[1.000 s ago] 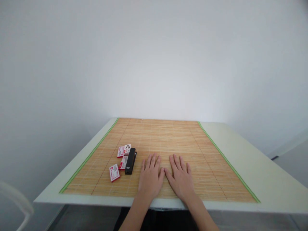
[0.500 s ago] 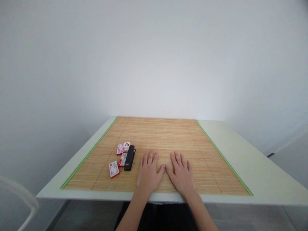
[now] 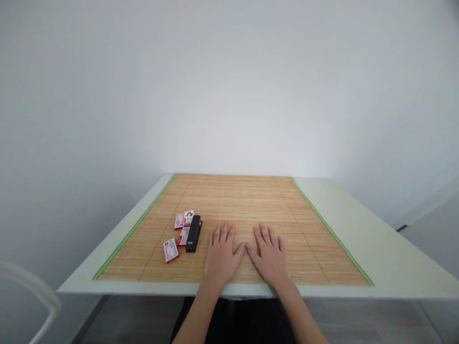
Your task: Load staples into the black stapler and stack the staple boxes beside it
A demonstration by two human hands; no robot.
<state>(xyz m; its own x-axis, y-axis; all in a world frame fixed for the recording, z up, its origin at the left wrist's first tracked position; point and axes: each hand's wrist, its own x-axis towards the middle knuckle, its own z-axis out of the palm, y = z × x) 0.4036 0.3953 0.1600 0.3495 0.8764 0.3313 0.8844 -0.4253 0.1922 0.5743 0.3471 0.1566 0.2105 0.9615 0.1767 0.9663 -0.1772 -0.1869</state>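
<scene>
Both hands lie flat, palms down, on the woven bamboo mat that covers the pale bench. The left hand and right hand have fingers spread wide, holding nothing, thumbs almost touching. The long black stapler lies just left of the left fingers, among small red-and-white staple boxes; a reach there should clear the boxes.
</scene>
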